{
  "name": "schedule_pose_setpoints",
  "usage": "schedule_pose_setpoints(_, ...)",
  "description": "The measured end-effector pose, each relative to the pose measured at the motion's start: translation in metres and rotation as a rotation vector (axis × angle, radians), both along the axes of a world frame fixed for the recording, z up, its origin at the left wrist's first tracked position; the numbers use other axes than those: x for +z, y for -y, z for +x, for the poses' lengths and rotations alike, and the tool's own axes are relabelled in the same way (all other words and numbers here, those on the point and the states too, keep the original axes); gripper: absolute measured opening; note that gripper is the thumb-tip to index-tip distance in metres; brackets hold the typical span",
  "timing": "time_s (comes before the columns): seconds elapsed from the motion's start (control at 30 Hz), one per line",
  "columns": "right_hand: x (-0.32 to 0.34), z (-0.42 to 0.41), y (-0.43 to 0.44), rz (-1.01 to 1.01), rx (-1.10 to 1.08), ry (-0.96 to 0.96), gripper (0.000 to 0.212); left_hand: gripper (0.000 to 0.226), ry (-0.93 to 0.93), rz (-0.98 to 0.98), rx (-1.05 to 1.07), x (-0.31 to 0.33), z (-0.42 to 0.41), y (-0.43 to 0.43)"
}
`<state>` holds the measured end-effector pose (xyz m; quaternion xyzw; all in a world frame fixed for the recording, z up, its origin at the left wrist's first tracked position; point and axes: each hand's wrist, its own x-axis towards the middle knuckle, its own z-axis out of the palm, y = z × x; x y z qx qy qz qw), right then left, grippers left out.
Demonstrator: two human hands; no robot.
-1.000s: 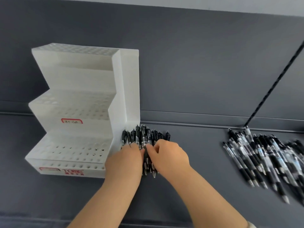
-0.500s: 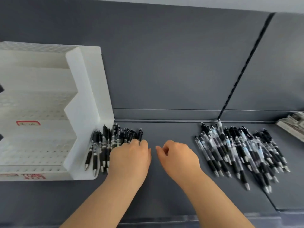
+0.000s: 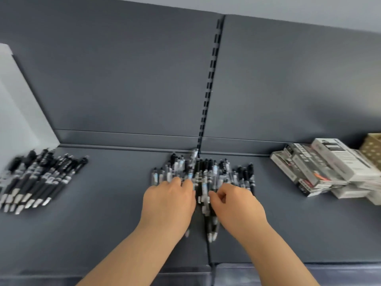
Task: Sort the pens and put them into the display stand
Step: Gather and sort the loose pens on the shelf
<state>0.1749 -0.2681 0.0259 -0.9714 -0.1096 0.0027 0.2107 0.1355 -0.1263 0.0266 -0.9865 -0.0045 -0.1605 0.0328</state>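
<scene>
A loose pile of black and clear pens lies in the middle of the dark grey shelf, against the back wall. My left hand rests on the pile's left part, fingers bent down onto the pens. My right hand is on the pile's right part, its thumb and curled fingers pinching pens; motion blur hides which ones. A second, aligned row of black pens lies at the far left, beside the white display stand, of which only the side wall shows.
Stacked white and black pen boxes sit at the right, with a gold dotted box behind them. A slotted upright runs down the back wall, and a seam splits the shelf under my hands.
The view has swung right, so the stand has slid to the left edge. Both hands left the row of pens by the stand and now lie on the middle pile.
</scene>
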Motion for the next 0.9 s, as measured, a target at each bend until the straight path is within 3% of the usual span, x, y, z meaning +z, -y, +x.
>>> schedule_pose_setpoints(0.2, -0.015, 0.014, 0.075, -0.037, -0.037, -0.068, 0.037, 0.021, -0.053, -0.061, 0.040, -0.007, 0.004, 0.064)
schedule_pose_setpoints(0.37, -0.020, 0.024, 0.104, -0.056, -0.054, -0.087, 0.033, 0.033, -0.072, -0.032, 0.049, -0.012, 0.006, 0.094)
schedule_pose_setpoints(0.57, -0.022, 0.053, 0.105, -0.122, -0.088, -0.069, 0.031, 0.033, -0.111, 0.006, 0.078, -0.009, 0.007, 0.098)
schedule_pose_setpoints(0.77, -0.019, 0.072, 0.094, -0.167, -0.089, -0.177, 0.033, 0.032, -0.119, -0.004, 0.103, -0.002, 0.005, 0.105)
schedule_pose_setpoints(0.9, -0.016, 0.073, 0.092, -0.151, -0.086, -0.210, 0.032, 0.019, -0.135, -0.067, 0.073, 0.002, 0.011, 0.108)
